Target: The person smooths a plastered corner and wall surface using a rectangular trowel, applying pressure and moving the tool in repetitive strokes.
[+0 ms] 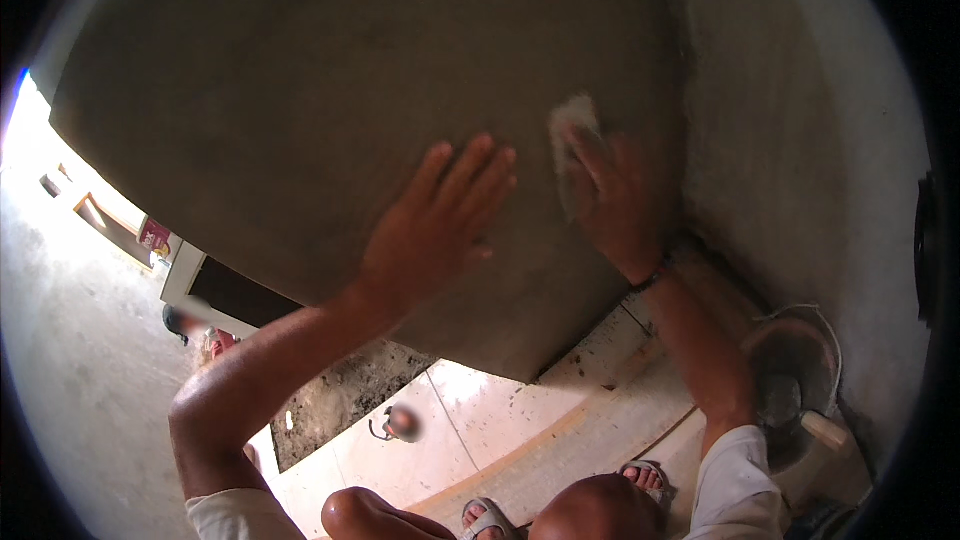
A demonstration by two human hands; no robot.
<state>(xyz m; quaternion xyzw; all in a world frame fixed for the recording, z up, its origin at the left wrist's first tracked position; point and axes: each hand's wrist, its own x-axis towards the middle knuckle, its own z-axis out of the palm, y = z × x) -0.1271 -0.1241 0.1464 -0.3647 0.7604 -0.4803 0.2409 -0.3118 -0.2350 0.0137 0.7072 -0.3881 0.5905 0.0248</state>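
My left hand (440,215) is spread with its fingers apart, its palm toward a broad, dark grey plastered wall surface (330,70). Nothing shows in that hand. Farther right, my right hand (615,195) grips a pale, oblong sponge-like pad (573,130) against the same surface. Motion blurs the pad and those fingers, so its exact kind is unclear. A dark band circles my right wrist.
Low on the right stands a bucket (795,350) with a white handle and a light-coloured tool handle (825,431) beside it. Planks (560,440) lie near my sandalled feet. Pale tiles (370,465) and two people, one by a dark-topped unit (245,290), appear lower left.
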